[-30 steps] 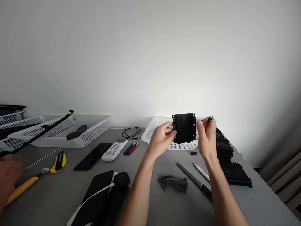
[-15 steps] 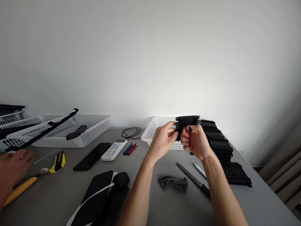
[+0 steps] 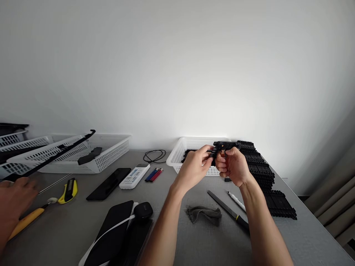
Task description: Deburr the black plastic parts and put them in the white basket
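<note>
My left hand grips the left end of a black plastic part, held up over the front of a white basket. Closed around an orange lighter, my right hand has its thumb on the lighter's top, close under the part. A small orange glow shows at the lighter's head. More black pieces lie in the basket, partly hidden behind my left hand. Stacks of ribbed black parts stand right of my right hand.
On the grey table lie a cloth, a file, a white marker, two lighters, a phone, a white box and a yellow cutter. Another person's hand holds a long black strip at left.
The black part has tilted flatter and moved slightly right, with both my hands following. Black pieces in the basket now show. The other person's strip has shifted slightly right.
</note>
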The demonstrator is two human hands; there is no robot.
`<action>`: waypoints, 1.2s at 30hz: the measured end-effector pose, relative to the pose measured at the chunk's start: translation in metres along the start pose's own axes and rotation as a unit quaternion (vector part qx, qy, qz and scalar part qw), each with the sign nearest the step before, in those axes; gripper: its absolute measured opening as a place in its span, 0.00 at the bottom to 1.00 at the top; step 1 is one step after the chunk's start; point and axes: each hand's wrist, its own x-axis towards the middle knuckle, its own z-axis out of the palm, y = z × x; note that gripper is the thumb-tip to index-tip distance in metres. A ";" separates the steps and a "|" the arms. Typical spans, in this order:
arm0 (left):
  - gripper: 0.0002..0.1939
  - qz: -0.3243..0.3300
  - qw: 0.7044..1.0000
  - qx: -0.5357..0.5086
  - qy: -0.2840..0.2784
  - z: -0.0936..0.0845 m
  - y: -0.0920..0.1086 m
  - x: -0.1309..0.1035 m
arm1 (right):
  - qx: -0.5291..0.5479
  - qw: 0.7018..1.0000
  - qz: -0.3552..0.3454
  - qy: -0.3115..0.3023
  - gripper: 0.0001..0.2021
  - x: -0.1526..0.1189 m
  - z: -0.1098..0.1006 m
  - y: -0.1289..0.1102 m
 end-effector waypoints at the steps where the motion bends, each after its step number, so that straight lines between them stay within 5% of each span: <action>1: 0.17 0.002 1.000 0.002 0.002 0.000 -0.001 0.000 | 0.007 1.000 0.002 0.004 0.12 0.000 0.000 0.000; 15: 0.17 0.005 0.999 -0.003 0.043 -0.001 0.000 -0.001 | 0.168 0.985 -0.031 0.024 0.13 -0.002 0.002 -0.001; 25: 0.17 -0.003 1.000 0.002 0.022 0.002 -0.002 0.000 | 0.015 0.998 -0.041 0.039 0.15 0.001 0.006 0.004; 29: 0.15 -0.023 0.998 -0.032 0.057 0.003 -0.003 0.000 | -0.021 0.997 -0.071 0.028 0.20 -0.004 0.005 0.003; 32: 0.15 -0.065 0.988 -0.092 0.110 0.002 -0.007 0.002 | -0.058 0.980 -0.159 0.105 0.18 -0.007 0.001 0.004; 36: 0.19 -0.120 0.953 -0.237 0.148 0.000 -0.012 0.006 | -0.176 0.902 -0.283 0.274 0.18 -0.005 -0.006 0.009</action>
